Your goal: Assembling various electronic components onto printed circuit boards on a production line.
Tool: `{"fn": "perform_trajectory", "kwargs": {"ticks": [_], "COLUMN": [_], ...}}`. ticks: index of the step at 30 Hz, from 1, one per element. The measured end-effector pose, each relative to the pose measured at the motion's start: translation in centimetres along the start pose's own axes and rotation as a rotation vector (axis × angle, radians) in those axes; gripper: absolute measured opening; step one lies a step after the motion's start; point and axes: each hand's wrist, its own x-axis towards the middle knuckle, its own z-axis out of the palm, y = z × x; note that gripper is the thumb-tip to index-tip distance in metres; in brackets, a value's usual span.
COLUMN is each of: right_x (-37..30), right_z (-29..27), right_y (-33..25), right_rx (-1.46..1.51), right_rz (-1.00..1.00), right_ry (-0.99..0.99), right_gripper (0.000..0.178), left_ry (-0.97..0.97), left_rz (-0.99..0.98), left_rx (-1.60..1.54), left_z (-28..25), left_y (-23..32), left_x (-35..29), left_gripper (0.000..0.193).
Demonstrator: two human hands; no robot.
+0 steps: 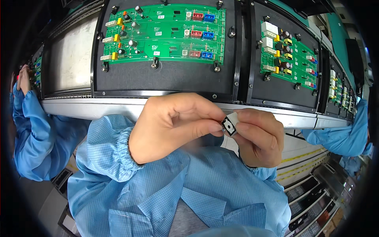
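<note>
Between my two hands, in front of the conveyor edge, is a small white block-shaped part (229,125) with a black-framed end face and a dark dot in its middle. My left hand (173,126) pinches its left side with thumb and forefinger. From the other side, the fingertips of my right hand (260,136) close on the white body and cover much of it. Beyond my hands, a green circuit board panel (148,33) carries white, red and blue connectors, yellow parts and round capacitors. It sits in a black carrier (130,81), held by several black clips.
To the right, a second carrier holds a green board (292,55) with large white block parts. A metal plate (71,51) lies at the left of the line. The silver conveyor rail (71,108) runs before me. Blue-sleeved people (39,134) work on either side.
</note>
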Motion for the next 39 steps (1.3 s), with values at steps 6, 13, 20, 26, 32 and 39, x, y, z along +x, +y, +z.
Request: {"fn": "perform_trajectory", "kwargs": {"ticks": [6, 13, 20, 26, 32, 39], "right_x": [0.0, 0.2, 0.0, 0.1, 1.0, 4.2], "right_z": [0.5, 0.5, 0.0, -0.9, -2.5, -10.3], "right_y": [0.0, -0.8, -1.8, -2.5, -1.6, 2.7], "right_rx": [0.010, -0.007, 0.140, 0.200, 0.213, -0.298], "right_rz": [-0.006, 0.004, 0.195, 0.459, 0.480, 0.471], "right_ry": [0.026, -0.016, -0.093, -0.121, -0.262, -0.065], "right_gripper": [0.031, 0.036, 0.039, 0.038, 0.040, 0.034], "left_ry": [-0.009, -0.049, -0.041, -0.017, -0.020, -0.247], "left_rz": [0.014, 0.005, 0.002, 0.051, 0.028, 0.625], "left_rx": [0.037, -0.062, -0.067, -0.034, 0.165, 1.079], "left_z": [-0.2, -0.6, -0.5, 0.0, 0.4, 1.1], "left_y": [0.0, -0.1, -0.5, -0.5, 0.4, -1.0], "left_x": [0.1, -0.6, -1.2, -1.0, -0.5, 3.3], "left_gripper": [0.015, 0.016, 0.015, 0.015, 0.016, 0.036]}}
